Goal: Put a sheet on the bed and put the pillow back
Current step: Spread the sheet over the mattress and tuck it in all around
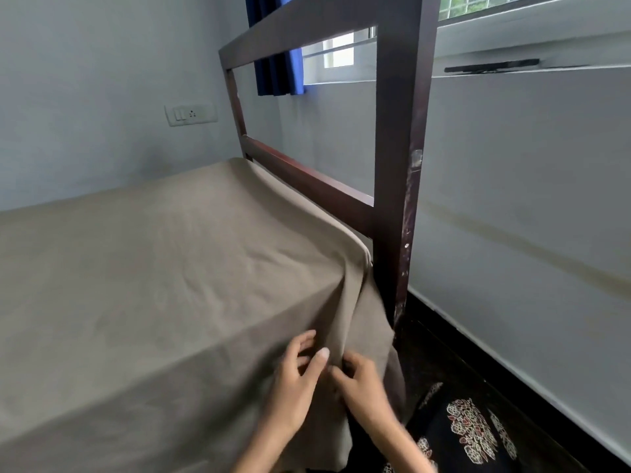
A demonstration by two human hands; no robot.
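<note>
Both hands are down at the near corner of the bed, almost touching each other. The right hand (362, 387) has its fingers curled in on a hanging fold of the sheet (153, 268), pinching the cloth where it gathers into a crease. The left hand (295, 380) lies against the sheet just beside it, fingers partly bent and thumb lifted toward the same fold. From here, with the blur, I cannot tell whether it actually grips the cloth or only presses on it. The sheet itself, a plain grey-brown, is spread over the whole top of the bed, mostly smooth with a few soft wrinkles running toward the corner. It drapes over the near edge and bunches in long folds beside the corner post. That post belongs to the dark wooden headboard (399, 131), an open frame of rails that stands right against the mattress end. On the dark floor just beside the post there is a black fabric with pale flower-like patterns (471, 428), though I cannot say what it is. Behind the headboard a blue curtain (280, 70) hangs beside a window (338, 49), and a flat dark object (491, 67) lies on the ledge along the right-hand wall. A white switch plate (191, 114) sits on the far wall above the bed.
</note>
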